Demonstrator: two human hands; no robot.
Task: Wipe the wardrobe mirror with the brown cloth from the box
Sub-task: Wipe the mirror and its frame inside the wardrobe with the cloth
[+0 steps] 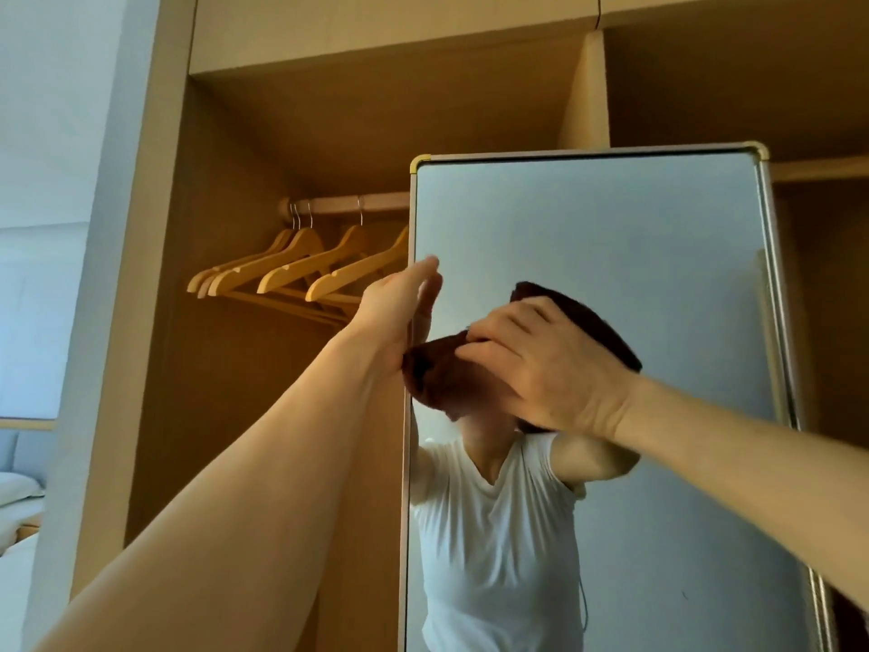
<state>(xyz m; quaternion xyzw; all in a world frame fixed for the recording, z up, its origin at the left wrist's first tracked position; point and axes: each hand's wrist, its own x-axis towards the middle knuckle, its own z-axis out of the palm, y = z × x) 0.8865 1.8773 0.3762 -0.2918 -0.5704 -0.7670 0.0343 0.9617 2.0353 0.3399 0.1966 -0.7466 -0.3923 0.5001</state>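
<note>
The tall wardrobe mirror [611,228] with a thin metal frame stands in front of the open wardrobe, right of centre. My right hand [545,364] presses the brown cloth [437,374] flat against the glass near the mirror's left side, at mid height. The cloth bulges out to the left and above my fingers. My left hand [399,303] grips the mirror's left frame edge, fingers wrapped round it. A person in a white T-shirt is reflected in the lower glass.
Several wooden hangers [301,270] hang on a rail [348,204] inside the wardrobe, just left of the mirror. A wooden shelf divider [588,91] rises behind the mirror. A bed with white pillows [16,491] shows at the far left.
</note>
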